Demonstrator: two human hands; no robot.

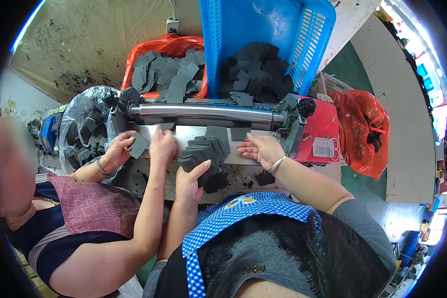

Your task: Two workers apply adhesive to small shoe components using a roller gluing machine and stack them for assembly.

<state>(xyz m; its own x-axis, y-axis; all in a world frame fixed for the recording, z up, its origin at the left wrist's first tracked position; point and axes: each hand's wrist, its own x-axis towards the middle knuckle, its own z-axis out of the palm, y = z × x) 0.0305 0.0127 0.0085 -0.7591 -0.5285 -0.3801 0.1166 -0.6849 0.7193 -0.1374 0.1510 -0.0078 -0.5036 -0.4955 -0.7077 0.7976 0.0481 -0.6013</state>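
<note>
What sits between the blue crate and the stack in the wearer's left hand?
Mainly the shiny metal roller: in the head view it runs crosswise between the blue crate and the stack of grey pieces in the wearer's left hand.

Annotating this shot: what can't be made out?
Head view, all:
Left hand: most fingers hidden behind the stack of dark pieces.
Co-worker's right hand: motion-blurred.
Blue basket: inside partly hidden by its dark pile.
White sheet on the red panel: print too small.
</note>
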